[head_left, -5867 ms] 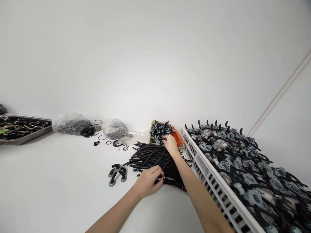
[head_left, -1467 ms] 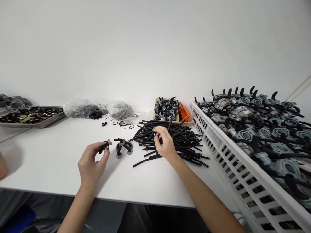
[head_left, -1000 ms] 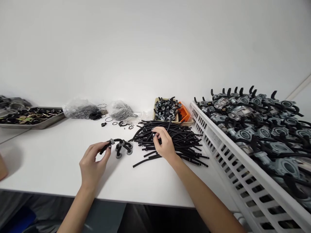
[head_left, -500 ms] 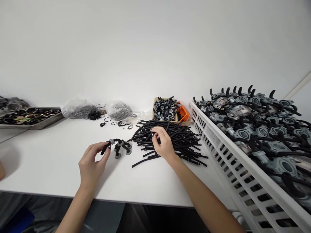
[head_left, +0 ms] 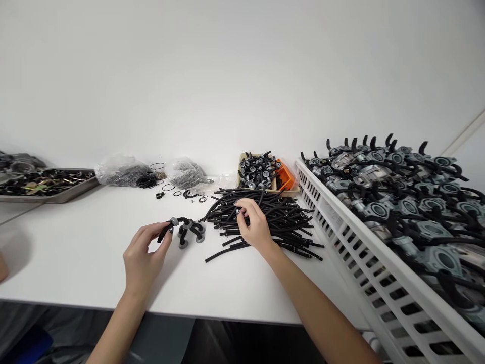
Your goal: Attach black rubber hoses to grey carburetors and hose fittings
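Between the thumb and fingers of my left hand is a short black hose piece with a grey round end fitting. Just right of it, several similar black hose pieces with grey fittings stand in a cluster on the white table. My right hand is above a pile of black rubber hoses, its fingers curled and pinched together. Whatever lies between those fingertips is too small or hidden to make out.
A white slotted crate on the right holds metal castings with black hoses. Behind the pile stand a cream tray of fitted hose pieces and an orange bin. Plastic bags, rubber rings and a metal tray lie left.
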{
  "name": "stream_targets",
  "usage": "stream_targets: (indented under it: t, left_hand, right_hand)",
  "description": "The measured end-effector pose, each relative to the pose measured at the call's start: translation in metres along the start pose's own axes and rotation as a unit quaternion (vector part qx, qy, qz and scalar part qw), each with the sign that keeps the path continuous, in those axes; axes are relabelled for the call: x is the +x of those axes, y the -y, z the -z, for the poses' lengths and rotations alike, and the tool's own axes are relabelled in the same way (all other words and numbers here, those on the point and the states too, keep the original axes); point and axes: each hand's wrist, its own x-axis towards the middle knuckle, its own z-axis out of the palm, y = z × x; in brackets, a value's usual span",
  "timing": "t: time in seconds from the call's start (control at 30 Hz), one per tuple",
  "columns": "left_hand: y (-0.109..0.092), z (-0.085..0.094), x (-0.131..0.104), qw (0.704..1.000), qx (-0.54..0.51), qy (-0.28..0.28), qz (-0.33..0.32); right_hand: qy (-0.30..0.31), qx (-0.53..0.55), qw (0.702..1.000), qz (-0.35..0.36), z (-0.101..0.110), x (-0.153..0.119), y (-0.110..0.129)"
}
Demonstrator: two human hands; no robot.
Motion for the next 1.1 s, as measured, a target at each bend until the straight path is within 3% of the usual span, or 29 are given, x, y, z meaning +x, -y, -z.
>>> stream_targets:
  t: [1.1]
  left_hand:
    - [0.0031,0.0000,-0.0006,1.000,-0.002,0.003,0.008]
  right_hand:
    - [0.009,0.001,1.000,-0.006,0.0005,0.0006,0.0025]
